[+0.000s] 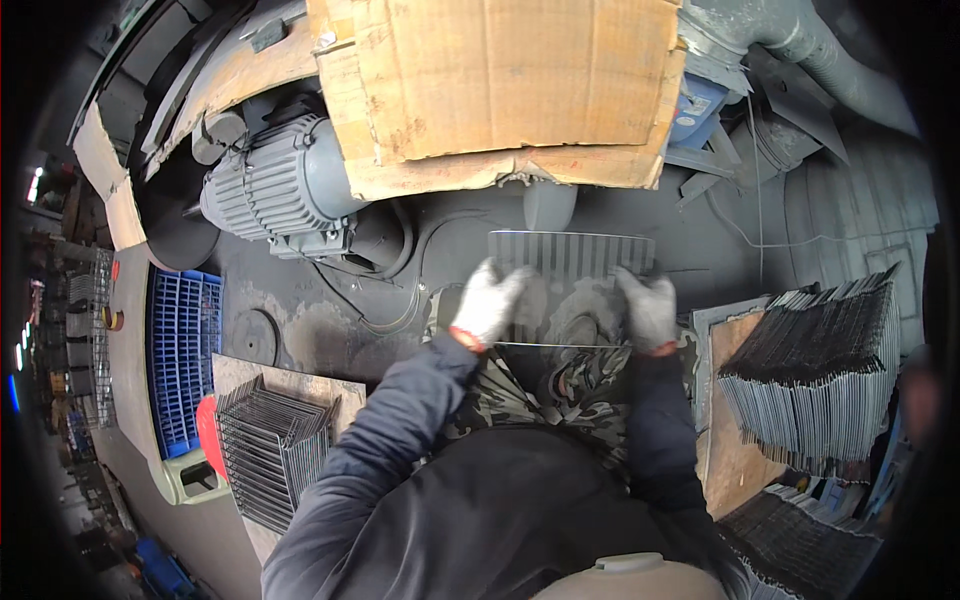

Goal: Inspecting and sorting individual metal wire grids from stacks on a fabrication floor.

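A thin, dark rectangular plate (572,258) with lighter vertical stripes spans the gap between my two hands, above my lap. Its far and near long edges catch the light as bright lines. My left hand (490,303), in a white work glove, is closed on the plate's left end. At the opposite end my gloved right hand (648,308) grips it too, somewhat blurred, its thumb pointing inward. Behind the plate, a grey metal part (549,207) shows below a large cardboard sheet (510,90).
A tall stack of similar dark plates (815,375) stands on a board at right, with another stack (800,540) below it. At left, more plates (275,450) sit beside a blue plastic crate (187,350). An electric motor (280,180) and a duct (800,35) lie beyond.
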The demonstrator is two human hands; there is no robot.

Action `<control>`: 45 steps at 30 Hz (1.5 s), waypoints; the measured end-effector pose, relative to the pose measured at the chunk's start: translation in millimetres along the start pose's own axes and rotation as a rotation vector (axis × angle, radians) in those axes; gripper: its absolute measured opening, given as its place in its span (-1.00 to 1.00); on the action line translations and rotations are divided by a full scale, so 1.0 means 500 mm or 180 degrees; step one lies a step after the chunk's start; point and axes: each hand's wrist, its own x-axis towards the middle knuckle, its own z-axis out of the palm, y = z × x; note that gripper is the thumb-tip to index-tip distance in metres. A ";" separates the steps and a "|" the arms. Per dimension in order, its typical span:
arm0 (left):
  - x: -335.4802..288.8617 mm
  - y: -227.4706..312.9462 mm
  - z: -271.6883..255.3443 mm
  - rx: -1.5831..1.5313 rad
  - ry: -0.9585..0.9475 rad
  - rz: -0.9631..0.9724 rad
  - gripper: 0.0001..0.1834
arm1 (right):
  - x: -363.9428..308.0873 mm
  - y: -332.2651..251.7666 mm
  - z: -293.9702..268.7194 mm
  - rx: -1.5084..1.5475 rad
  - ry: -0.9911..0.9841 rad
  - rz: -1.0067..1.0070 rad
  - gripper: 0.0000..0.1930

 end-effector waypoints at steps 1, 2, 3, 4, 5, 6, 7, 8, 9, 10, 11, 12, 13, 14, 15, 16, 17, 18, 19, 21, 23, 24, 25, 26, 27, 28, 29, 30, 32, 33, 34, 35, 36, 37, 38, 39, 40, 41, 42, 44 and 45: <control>0.030 -0.064 0.021 0.0069 -0.0003 0.0217 -0.56 | -0.006 -0.017 -0.010 0.0147 0.0029 -0.0105 -0.77; 0.042 -0.064 0.039 0.0146 -0.0065 0.0420 -0.43 | -0.014 -0.036 -0.021 0.0297 0.0119 -0.0212 -0.77; 0.037 -0.068 0.035 0.0028 -0.0260 0.0256 -0.42 | -0.019 -0.056 -0.012 0.0385 0.0090 -0.0095 -0.80; 0.028 -0.071 0.018 0.0027 -0.0246 0.0244 -0.42 | -0.013 -0.050 0.003 0.0382 0.0080 -0.0080 -0.80; 0.013 -0.050 -0.001 0.0065 -0.0075 0.0107 -0.47 | -0.006 -0.041 0.014 0.0071 -0.0042 -0.0021 -0.80; -0.001 -0.041 -0.034 0.0101 0.0140 -0.0023 -0.52 | 0.004 -0.028 0.037 -0.0241 -0.0208 0.0045 -0.80; -0.008 -0.054 -0.076 -0.0315 0.0188 -0.0603 -0.52 | 0.016 0.006 0.067 -0.0514 -0.0244 0.0105 -0.79; -0.020 -0.044 -0.111 -0.0728 0.0047 -0.0580 -0.53 | 0.027 0.046 0.095 -0.0796 -0.0240 0.0169 -0.77; -0.020 -0.061 -0.141 -0.0869 0.0154 -0.0483 -0.55 | 0.033 0.076 0.124 -0.0708 -0.0264 0.0029 -0.75; -0.018 -0.081 -0.156 -0.1024 0.0292 -0.0385 -0.58 | 0.038 0.096 0.148 -0.0630 -0.0320 -0.0104 -0.72; -0.023 -0.078 -0.154 -0.1045 0.0329 -0.0399 -0.58 | 0.028 0.072 0.165 -0.0730 -0.0484 -0.0146 -0.70; -0.023 -0.062 -0.148 -0.1061 0.0262 -0.0442 -0.60 | 0.016 0.030 0.164 -0.0755 -0.0513 -0.0131 -0.70; -0.020 -0.048 -0.144 -0.1072 0.0203 -0.0475 -0.63 | 0.005 -0.013 0.154 -0.1016 -0.0184 0.0407 -0.70; -0.012 -0.040 -0.127 -0.0745 0.0108 -0.0503 -0.65 | -0.001 -0.035 0.136 -0.1274 0.0155 0.0939 -0.71; 0.004 -0.035 -0.101 -0.0467 -0.0069 -0.0383 -0.66 | 0.000 -0.030 0.084 -0.0908 0.0180 0.0815 -0.71; 0.019 -0.031 -0.070 -0.0185 -0.0245 -0.0259 -0.68 | 0.000 -0.024 0.029 -0.0537 0.0204 0.0687 -0.70; 0.031 -0.047 -0.039 -0.0494 -0.0316 -0.0335 -0.68 | -0.013 -0.052 0.009 -0.0315 -0.0001 0.0560 -0.71; 0.043 -0.060 -0.012 -0.0807 -0.0410 -0.0403 -0.67 | -0.032 -0.083 -0.003 -0.0095 -0.0186 0.0426 -0.71; 0.043 -0.046 0.002 -0.0719 -0.0463 -0.0460 -0.67 | -0.043 -0.079 -0.011 -0.0101 -0.0208 0.0417 -0.71; 0.011 0.009 -0.011 -0.0813 -0.0439 -0.0615 -0.62 | -0.067 -0.068 -0.025 -0.0607 -0.0049 0.0337 -0.72; -0.003 0.011 -0.076 -0.0888 -0.0185 -0.0672 -0.57 | -0.030 0.022 -0.026 -0.0793 -0.0333 0.0248 -0.73; -0.003 0.007 -0.104 -0.1434 -0.0086 -0.0663 -0.59 | -0.001 0.072 -0.022 -0.0992 -0.0637 0.0158 -0.74; -0.013 0.025 -0.144 -0.1541 -0.0188 -0.0952 -0.65 | 0.023 0.108 -0.003 -0.1289 -0.0893 -0.0197 -0.75; 0.003 -0.004 -0.195 -0.1355 -0.0123 -0.1013 -0.62 | 0.038 0.131 0.037 -0.1591 -0.1164 -0.0553 -0.76; 0.013 -0.037 -0.251 -0.1425 -0.0068 -0.1141 -0.62 | 0.024 0.079 0.120 -0.1392 -0.1082 0.0244 -0.75; 0.019 -0.055 -0.282 -0.1505 -0.0029 -0.1261 -0.61 | 0.006 0.020 0.179 -0.1198 -0.0978 0.1029 -0.74; 0.030 -0.046 -0.266 -0.1486 -0.0082 -0.1267 -0.61 | 0.014 0.074 0.147 -0.0918 -0.1121 0.0479 -0.73; 0.027 -0.037 -0.250 -0.1372 -0.0118 -0.1147 -0.61 | 0.004 0.051 0.141 -0.0916 -0.1151 0.0492 -0.73; 0.021 0.004 -0.167 -0.1114 -0.0181 -0.1170 -0.58 | -0.020 -0.013 0.107 -0.1325 -0.0282 0.0486 -0.74; 0.030 0.007 -0.124 -0.1154 -0.0383 -0.1054 -0.67 | -0.024 -0.025 0.064 -0.0906 -0.0274 0.0463 -0.74; 0.046 0.008 -0.076 -0.1231 -0.0706 -0.1049 -0.67 | -0.028 -0.042 0.011 -0.0488 -0.0225 0.0437 -0.74; 0.061 -0.015 -0.030 -0.1093 -0.0707 -0.0875 -0.67 | -0.038 -0.062 -0.017 -0.0266 -0.0041 0.0343 -0.74; 0.063 -0.007 0.016 -0.0977 -0.0665 -0.0877 -0.66 | -0.045 -0.073 -0.043 -0.0040 0.0169 0.0247 -0.74; 0.084 -0.045 0.041 -0.1082 -0.0744 -0.0762 -0.65 | -0.042 -0.073 -0.066 -0.0031 0.0170 0.0236 -0.74; 0.079 -0.036 0.050 -0.0967 -0.0746 -0.0940 -0.66 | -0.040 -0.073 -0.082 -0.0162 0.0172 0.0255 -0.73; 0.071 -0.036 0.042 -0.1065 -0.0674 -0.0881 -0.67 | -0.039 -0.068 -0.090 -0.0291 0.0159 0.0280 -0.72; 0.062 -0.035 0.021 -0.1163 -0.0586 -0.0820 -0.67 | -0.030 -0.052 -0.082 -0.0272 0.0153 0.0286 -0.72; 0.047 -0.014 -0.010 -0.0930 -0.0471 -0.0759 -0.67 | -0.021 -0.049 -0.040 -0.0393 -0.0057 0.0387 -0.71; 0.026 0.009 -0.059 -0.0708 -0.0303 -0.0686 -0.68 | -0.004 -0.047 0.009 -0.0519 -0.0324 0.0496 -0.70; -0.013 0.018 -0.146 -0.1386 0.0003 -0.1079 -0.69 | 0.059 0.021 0.082 -0.1878 -0.0594 0.0920 -0.64; -0.023 0.001 -0.194 -0.1454 0.0153 -0.0966 -0.71 | 0.061 0.075 0.121 -0.1659 -0.0797 0.0500 -0.62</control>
